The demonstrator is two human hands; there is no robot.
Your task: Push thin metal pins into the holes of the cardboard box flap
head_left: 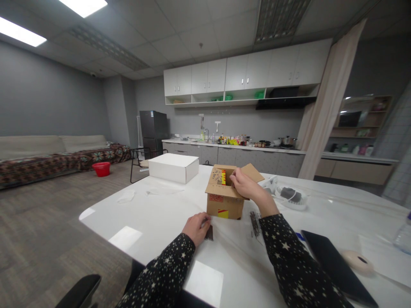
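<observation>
"What is at the centre?"

"An open-topped cardboard box (pixel 213 208) on a white table (pixel 163 211), its flaps spread. The right hand (pixel 246 185) is at the opening, fingers bent together at the inner side; whether they pinch anything, I cannot tell."

"And the left hand (pixel 196 227)?"

"It rests on the table just before the box, fingers curled beside a small bunch of thin dark rods (pixel 210 233). Whether it grasps any is hidden."

"So which step is this?"

"Work at the box's mouth, I judge; putting in or taking out, I cannot say. The next move calls for keeping the right fingers clear of the flaps and the left ones from scattering the rods."

"What lies around?"

"More dark rods (pixel 254 223) right of the box, a white box (pixel 173 172) behind to the left, then a dark slab (pixel 334 261) and a beige mouse (pixel 351 260) at far right; kitchen cabinets (pixel 247 77) beyond"
</observation>
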